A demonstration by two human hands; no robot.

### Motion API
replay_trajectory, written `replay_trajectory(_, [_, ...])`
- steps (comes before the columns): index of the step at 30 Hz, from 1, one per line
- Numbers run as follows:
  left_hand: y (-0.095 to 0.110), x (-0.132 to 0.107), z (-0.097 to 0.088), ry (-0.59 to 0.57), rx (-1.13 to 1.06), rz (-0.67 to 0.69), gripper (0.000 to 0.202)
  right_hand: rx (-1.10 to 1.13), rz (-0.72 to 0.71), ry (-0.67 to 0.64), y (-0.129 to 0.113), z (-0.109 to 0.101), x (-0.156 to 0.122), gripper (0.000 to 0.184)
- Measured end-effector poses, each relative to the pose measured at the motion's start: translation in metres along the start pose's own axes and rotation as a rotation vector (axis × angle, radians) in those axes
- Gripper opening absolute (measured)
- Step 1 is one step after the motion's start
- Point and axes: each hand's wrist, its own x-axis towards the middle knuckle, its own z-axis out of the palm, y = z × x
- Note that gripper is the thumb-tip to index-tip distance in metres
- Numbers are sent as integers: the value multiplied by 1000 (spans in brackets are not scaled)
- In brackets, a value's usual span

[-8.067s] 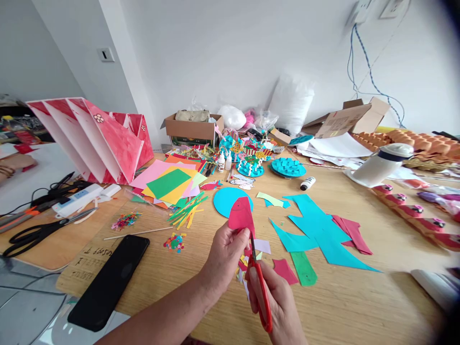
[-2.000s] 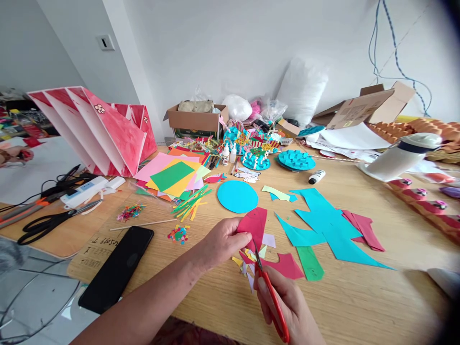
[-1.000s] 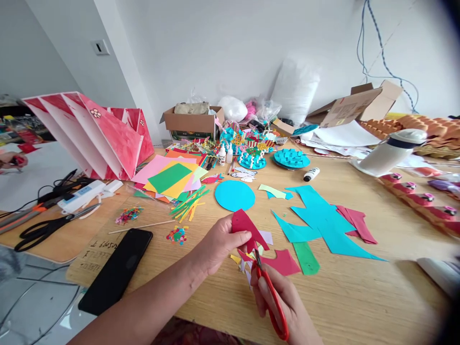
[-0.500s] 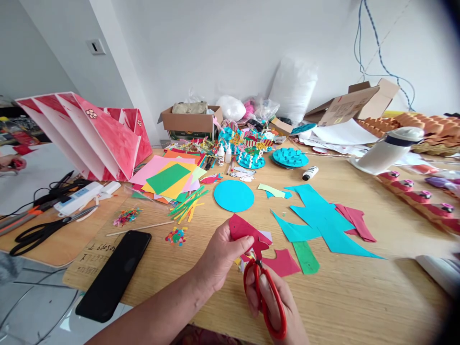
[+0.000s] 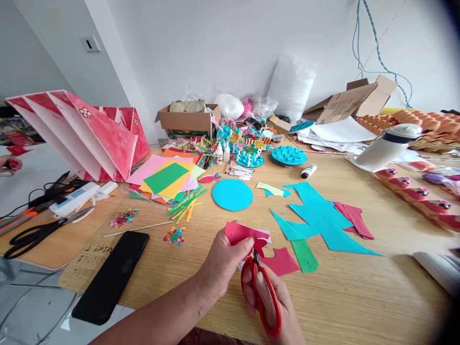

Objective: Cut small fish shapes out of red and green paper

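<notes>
My left hand (image 5: 224, 261) pinches a red paper cut-out (image 5: 240, 233) low over the wooden table (image 5: 359, 297), near its front edge. My right hand (image 5: 276, 306) grips red-handled scissors (image 5: 261, 294), fingers through the loops, blades pointing up into the lower edge of the cut-out. A red paper offcut (image 5: 282, 261) lies just right of the blades. Small coloured scraps lie under the hands, mostly hidden. A cyan paper disc (image 5: 232, 194) rests beyond the cut-out.
A black phone (image 5: 111, 275) lies at the left front, black scissors (image 5: 36, 233) further left. Stacked coloured sheets (image 5: 167, 179), cyan paper offcuts (image 5: 319, 220), a green strip (image 5: 304, 256), glue bottles (image 5: 219, 154), a red folded board (image 5: 89, 132) and cardboard boxes (image 5: 189, 122) crowd the table's back.
The red cut-out has been turned and lowered toward the table. The scissors have swung from slanting to nearly upright beneath it, and a cut piece has dropped beside them.
</notes>
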Motion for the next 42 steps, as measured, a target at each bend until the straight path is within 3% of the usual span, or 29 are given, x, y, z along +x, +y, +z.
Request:
replay_trajectory(14, [-2,1,1,24,144,9,11,-21,3,-58,2,-6,-3,35])
replay_trajectory(23, [-2,-2,8,67,87,-13,10,-28,-18,-48,9,-10,-1,35])
replay_trajectory(42, [-7,-2,9,42,3,-14,10,-68,7,-36,8,-14,-1,39])
